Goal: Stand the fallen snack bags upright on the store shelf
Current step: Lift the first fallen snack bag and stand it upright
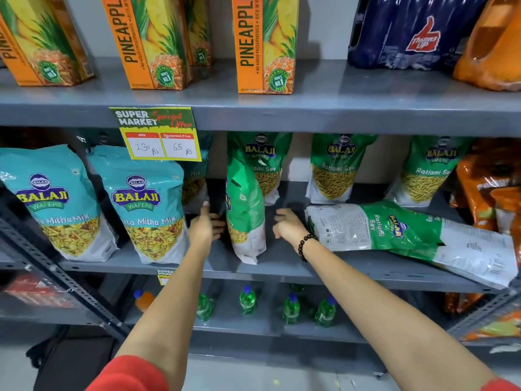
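A green Ratlami Sev bag (244, 213) stands upright, turned edge-on, at the middle of the grey shelf (282, 268). My left hand (205, 222) is just left of it, fingers apart, touching or nearly touching its side. My right hand (287, 225), with a black bead bracelet, is open a short way right of the bag, not touching it. Two green Ratlami Sev bags lie flat to the right: one (372, 227) next to my right hand, another (476, 255) hanging over the shelf's front edge. Three more green bags stand at the back, such as this one (337, 167).
Two teal Mitha Mix bags (146, 207) stand at the left, orange bags (485, 190) at the far right. Pineapple juice cartons (265, 43) and cola packs (417, 32) fill the shelf above. A price tag (159, 135) hangs from its edge. Green bottles (247, 299) stand below.
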{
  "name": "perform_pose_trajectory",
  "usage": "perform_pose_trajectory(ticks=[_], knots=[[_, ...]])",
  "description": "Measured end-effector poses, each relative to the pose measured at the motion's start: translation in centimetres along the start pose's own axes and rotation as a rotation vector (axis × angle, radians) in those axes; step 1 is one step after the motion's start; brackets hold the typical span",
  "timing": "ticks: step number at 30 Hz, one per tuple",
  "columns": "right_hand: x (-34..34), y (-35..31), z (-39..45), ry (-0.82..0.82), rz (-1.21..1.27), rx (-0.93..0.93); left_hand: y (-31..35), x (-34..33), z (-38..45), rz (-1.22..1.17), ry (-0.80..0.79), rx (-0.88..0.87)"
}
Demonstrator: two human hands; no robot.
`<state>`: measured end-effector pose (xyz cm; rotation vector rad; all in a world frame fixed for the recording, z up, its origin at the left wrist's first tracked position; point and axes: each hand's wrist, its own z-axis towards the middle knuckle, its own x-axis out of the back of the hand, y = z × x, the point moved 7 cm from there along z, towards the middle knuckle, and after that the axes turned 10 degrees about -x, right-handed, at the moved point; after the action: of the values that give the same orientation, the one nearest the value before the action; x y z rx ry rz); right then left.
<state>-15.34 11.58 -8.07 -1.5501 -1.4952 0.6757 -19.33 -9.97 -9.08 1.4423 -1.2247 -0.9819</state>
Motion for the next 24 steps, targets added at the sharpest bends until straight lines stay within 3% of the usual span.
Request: perform_pose_trajectory(ticks=[4,8,11,13,18,24], knots=[[-2.5,1.8,-0.4,-0.060,-0.324,0.081,-0.6,-2.4,-0.8,-0.095,-0.142,0.095],[-4.0,2.5,1.8,-0.092,-0.321,0.156,-0.1,-1.0,-0.7,0.156,0.020,0.022],[-2.4,1.3,1.1,-0.050,-0.247,0.112,-0.7,0.6,-0.2,0.108,0.070,-0.023],[-0.9,0.9,0.7,0.005,-0.221,0.098,-1.0,0.5,0.2,0.022,-0.006,-0.021],[0.6,1.1,0.5,0.041,-0.105,0.117,0.0,-2.8,-0.5,0.110,-0.458,-0.124],[-0.4,0.9,-0.6,0.010,-0.094,0.190,0.3,-3.3,-1.4,0.111,-0.371,-0.258]])
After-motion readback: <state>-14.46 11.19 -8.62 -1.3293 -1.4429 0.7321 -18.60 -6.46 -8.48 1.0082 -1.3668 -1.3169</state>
